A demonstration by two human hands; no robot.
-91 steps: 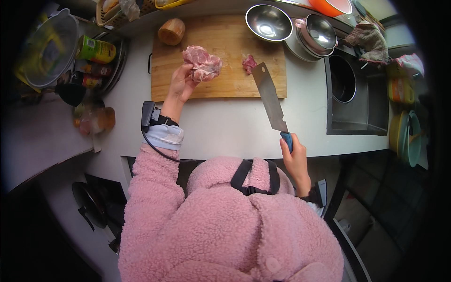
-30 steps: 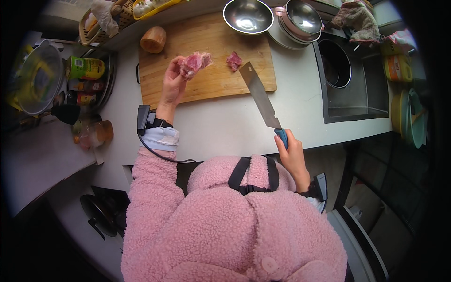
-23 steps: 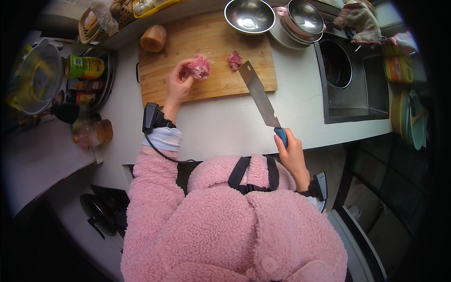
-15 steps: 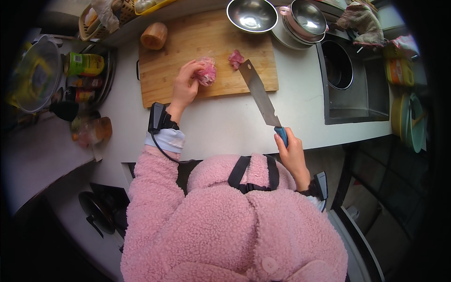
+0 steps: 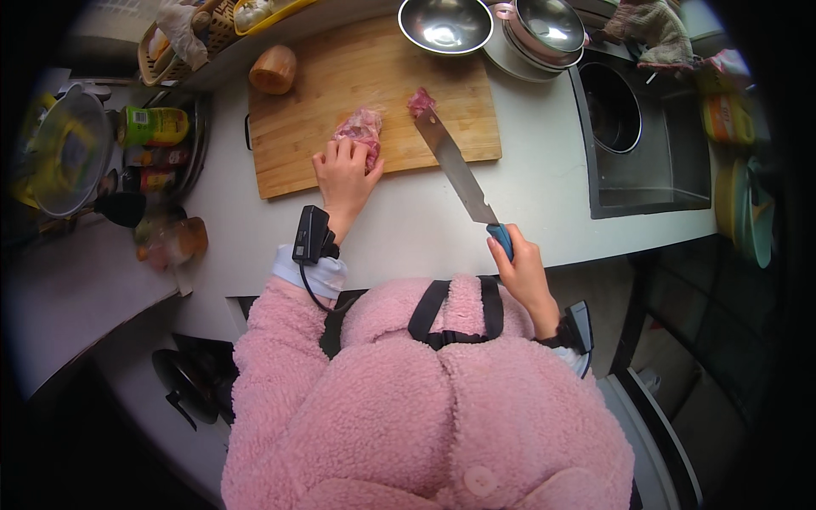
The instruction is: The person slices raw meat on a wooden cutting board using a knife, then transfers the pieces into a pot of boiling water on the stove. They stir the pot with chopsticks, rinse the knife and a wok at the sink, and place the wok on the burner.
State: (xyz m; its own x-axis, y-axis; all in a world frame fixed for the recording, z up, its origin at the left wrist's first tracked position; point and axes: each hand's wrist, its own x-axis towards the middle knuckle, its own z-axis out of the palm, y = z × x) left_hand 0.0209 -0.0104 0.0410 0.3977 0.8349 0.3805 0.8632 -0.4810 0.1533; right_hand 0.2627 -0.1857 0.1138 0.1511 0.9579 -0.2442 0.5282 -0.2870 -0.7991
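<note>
On a wooden cutting board (image 5: pixel 293 140) lies a pink chunk of raw meat (image 5: pixel 362 127) with pale fat on it. My left hand (image 5: pixel 342 178) presses down on its near end, fingers curled over it. To its right is a small piece of raw meat (image 5: pixel 421 101), touching or almost touching the tip of a kitchen knife (image 5: pixel 455 166) with a broad blade. The blue handle is in my right hand (image 5: pixel 525 274), which is closed round it just past the counter's front edge. The blade slants up and left across the board's near edge.
An orange-brown rounded lump (image 5: pixel 273 70) sits at the board's far left. Behind the board stands a steel bowl (image 5: pixel 446 30), with stacked bowls and plates (image 5: pixel 544 38) beside it. The sink (image 5: pixel 654 161) with a dark pot is on the right; jars and bottles (image 5: pixel 157 127) crowd the left.
The meat chunk, bunched up under my left hand before, now lies spread lower on the board with my fingers on top. The knife tip has shifted slightly left.
</note>
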